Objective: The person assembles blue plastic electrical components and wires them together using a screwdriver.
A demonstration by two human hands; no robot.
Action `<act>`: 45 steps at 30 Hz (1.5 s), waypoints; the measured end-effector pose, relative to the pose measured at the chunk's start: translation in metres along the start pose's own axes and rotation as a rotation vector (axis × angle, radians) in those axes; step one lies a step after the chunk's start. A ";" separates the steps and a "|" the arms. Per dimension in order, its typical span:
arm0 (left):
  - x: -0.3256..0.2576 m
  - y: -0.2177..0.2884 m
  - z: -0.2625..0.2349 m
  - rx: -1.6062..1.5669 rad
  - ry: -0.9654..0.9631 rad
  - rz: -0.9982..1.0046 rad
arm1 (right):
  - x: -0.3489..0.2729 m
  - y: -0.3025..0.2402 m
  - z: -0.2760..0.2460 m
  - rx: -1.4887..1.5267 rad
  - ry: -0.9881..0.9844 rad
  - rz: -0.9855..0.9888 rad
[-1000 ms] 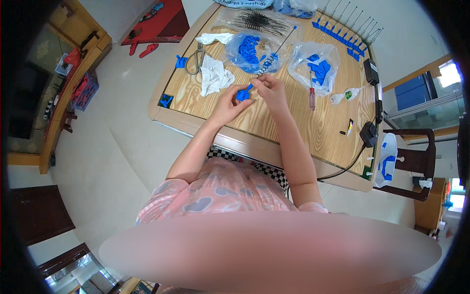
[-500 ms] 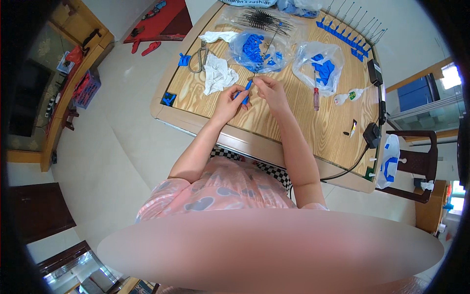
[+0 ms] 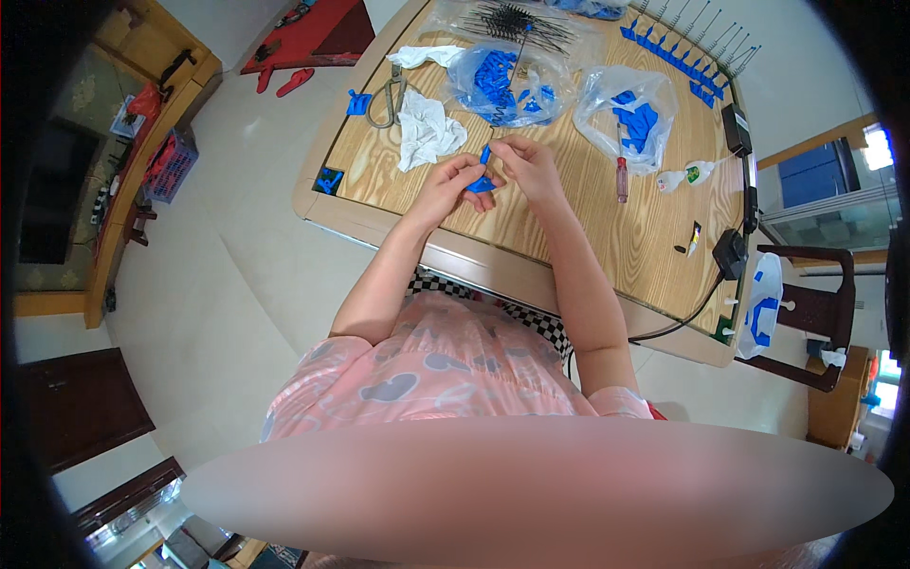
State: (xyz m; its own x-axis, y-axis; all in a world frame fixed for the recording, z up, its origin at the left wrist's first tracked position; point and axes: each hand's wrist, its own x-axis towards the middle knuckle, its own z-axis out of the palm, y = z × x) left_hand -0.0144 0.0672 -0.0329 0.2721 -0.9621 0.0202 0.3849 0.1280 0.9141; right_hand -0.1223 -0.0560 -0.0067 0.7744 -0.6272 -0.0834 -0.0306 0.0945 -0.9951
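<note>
My left hand is closed round a small blue piece with a flared base and a narrow upright stem. A dark coiled wire rises beyond the stem, over a plastic bag, with a small blue tip at its far end; whether it is joined to the stem is hard to see. Close beside the stem's top, my right hand pinches thumb and fingertips together, and what lies between them is hidden. The clear plastic bag of blue pieces lies just past both hands.
Scissors and white cloth lie left. A screwdriver rests against another bag on the right, near a white glue bottle. Finished-looking spring pieces on blue bases line the far right edge. Black wires lie at the back.
The blue piece has turned more upright in my left hand, its base now showing below the fingers. My right hand stays at the stem's top. The whole view has shifted slightly.
</note>
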 end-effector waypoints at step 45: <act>-0.003 -0.014 0.013 0.462 0.411 0.164 | 0.001 0.004 0.001 0.016 -0.087 -0.131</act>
State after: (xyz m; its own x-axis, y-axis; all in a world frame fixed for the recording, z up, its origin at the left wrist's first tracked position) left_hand -0.0324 0.0655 -0.0407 0.6464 -0.7562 0.1015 -0.0857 0.0602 0.9945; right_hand -0.1214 -0.0555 -0.0103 0.8231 -0.5654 0.0527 0.0836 0.0290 -0.9961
